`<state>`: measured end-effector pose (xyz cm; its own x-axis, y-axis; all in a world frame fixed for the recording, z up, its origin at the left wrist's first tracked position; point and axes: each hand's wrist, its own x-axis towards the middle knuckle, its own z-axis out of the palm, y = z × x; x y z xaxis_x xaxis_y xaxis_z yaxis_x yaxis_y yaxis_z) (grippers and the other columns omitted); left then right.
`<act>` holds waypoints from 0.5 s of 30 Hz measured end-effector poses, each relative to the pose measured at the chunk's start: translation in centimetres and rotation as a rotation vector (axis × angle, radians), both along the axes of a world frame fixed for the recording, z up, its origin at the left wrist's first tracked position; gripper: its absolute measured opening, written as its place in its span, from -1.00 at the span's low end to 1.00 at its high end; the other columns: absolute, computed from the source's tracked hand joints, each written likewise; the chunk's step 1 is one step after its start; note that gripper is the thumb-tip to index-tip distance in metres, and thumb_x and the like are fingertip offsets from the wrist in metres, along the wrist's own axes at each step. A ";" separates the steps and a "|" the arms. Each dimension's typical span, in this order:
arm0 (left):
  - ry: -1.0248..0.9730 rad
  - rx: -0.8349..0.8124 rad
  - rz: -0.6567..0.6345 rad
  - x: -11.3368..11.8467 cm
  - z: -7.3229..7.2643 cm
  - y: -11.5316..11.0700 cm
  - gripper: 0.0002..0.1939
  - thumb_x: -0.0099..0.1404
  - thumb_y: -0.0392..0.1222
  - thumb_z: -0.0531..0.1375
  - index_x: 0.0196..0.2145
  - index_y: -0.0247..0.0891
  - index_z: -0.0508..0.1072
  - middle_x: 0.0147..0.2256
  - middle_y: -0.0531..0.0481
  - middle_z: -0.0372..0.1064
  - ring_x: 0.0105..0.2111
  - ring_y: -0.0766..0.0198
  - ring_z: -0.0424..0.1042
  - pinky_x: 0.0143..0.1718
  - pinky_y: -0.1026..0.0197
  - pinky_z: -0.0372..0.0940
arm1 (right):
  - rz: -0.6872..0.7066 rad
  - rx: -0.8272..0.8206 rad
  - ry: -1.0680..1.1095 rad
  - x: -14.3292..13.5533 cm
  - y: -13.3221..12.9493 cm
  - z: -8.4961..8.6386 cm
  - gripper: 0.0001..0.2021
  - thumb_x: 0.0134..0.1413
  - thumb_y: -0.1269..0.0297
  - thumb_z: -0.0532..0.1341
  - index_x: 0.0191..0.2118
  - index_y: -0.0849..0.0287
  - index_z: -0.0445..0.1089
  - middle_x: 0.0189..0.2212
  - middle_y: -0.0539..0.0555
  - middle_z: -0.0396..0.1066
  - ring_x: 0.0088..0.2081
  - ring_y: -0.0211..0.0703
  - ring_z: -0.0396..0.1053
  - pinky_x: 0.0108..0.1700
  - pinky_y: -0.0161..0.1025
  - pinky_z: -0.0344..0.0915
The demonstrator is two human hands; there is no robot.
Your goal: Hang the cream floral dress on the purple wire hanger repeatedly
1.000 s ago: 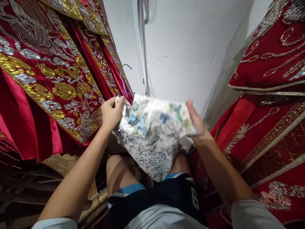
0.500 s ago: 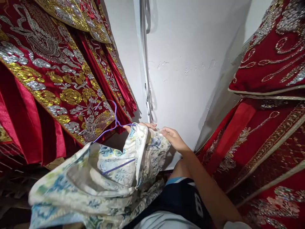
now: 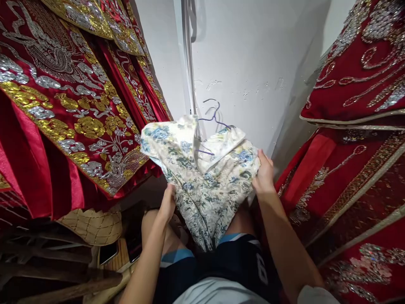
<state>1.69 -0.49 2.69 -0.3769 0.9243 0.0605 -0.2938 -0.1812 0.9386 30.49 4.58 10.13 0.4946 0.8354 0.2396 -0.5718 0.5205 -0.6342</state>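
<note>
A white floral garment with blue and yellow flowers (image 3: 202, 185) is spread in front of me, over my lap, its neckline facing away. A purple hanger (image 3: 215, 118) runs through its shoulders, and the hook stands out beyond the collar. At the garment's left side, my left hand (image 3: 168, 199) pinches the edge, thumb on top. My right hand (image 3: 264, 171) grips the right shoulder edge, fingers closed on the cloth. Most of the fingers of my left hand are hidden beneath the fabric.
Red costumes with gold and silver sequins (image 3: 91, 126) hang on the left. More beaded red garments (image 3: 354, 93) hang on the right. Ahead is a white wall (image 3: 240, 50) with a metal strip. A phone (image 3: 108, 253) lies on a wooden surface at lower left, near a tan quilted item (image 3: 95, 226).
The garment and hanger have swung from the left to the middle, front side up. My left hand has come to the left edge; my right hand has moved right along the shoulder.
</note>
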 end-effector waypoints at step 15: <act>-0.082 -0.109 0.081 1.6 -7.1 -6.4 -0.49 0.08 0.00 0.42 -0.06 -0.31 0.52 -0.01 -0.22 0.53 0.22 -0.10 0.33 0.27 -0.10 0.20 | -0.135 -0.140 -0.159 -0.3 -4.3 -6.8 -0.56 0.00 -0.04 0.33 -0.15 0.25 0.50 -0.23 0.17 0.53 -0.10 -0.01 0.49 -0.11 -0.13 0.44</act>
<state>3.31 -6.93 -4.46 -0.4503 0.8899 -0.0728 -0.3584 -0.1054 0.9276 30.17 0.28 3.31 0.5693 0.7948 0.2104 -0.3902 0.4865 -0.7817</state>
